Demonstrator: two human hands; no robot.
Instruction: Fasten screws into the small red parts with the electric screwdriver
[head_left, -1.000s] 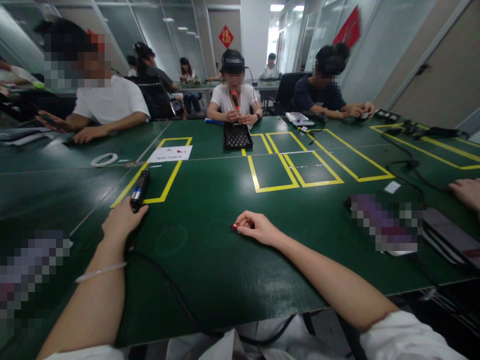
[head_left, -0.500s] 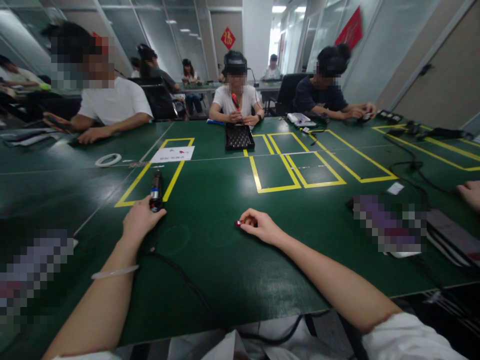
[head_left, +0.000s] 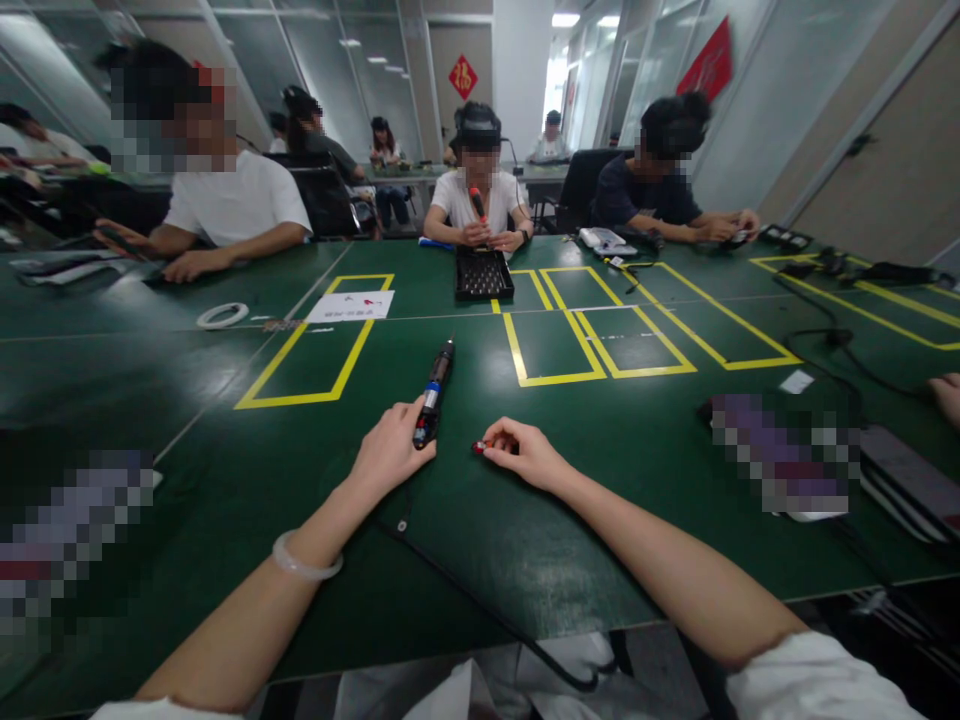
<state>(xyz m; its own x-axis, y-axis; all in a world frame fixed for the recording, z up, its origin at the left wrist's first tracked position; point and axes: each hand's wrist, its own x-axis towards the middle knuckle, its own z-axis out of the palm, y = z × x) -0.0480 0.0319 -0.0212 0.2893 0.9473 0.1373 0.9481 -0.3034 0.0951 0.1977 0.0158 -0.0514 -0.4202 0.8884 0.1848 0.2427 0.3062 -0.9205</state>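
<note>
My left hand (head_left: 390, 450) is closed around the rear of a slim black electric screwdriver (head_left: 433, 392) with a blue and silver band. Its bit points away from me, and a black cord (head_left: 480, 592) trails from its back end across the tabletop. To the right, my right hand (head_left: 529, 455) rests low over the table, thumb and fingers pinched on a small red piece (head_left: 478, 447). Most of that piece is hidden by the fingers, so its kind is not clear. The two hands are a short way apart.
Yellow tape outlines (head_left: 562, 380) mark the green table (head_left: 480, 540). A printed sheet (head_left: 351, 306) and a tape roll (head_left: 223, 316) lie at the left. Across from me, a person holds a red-handled tool over a black tray (head_left: 484, 290). Blurred-out objects lie at both sides.
My left hand has carried the electric screwdriver from the left tape outline rightward, close to my right hand, dragging the cord along. My right hand stays nearly where it was.
</note>
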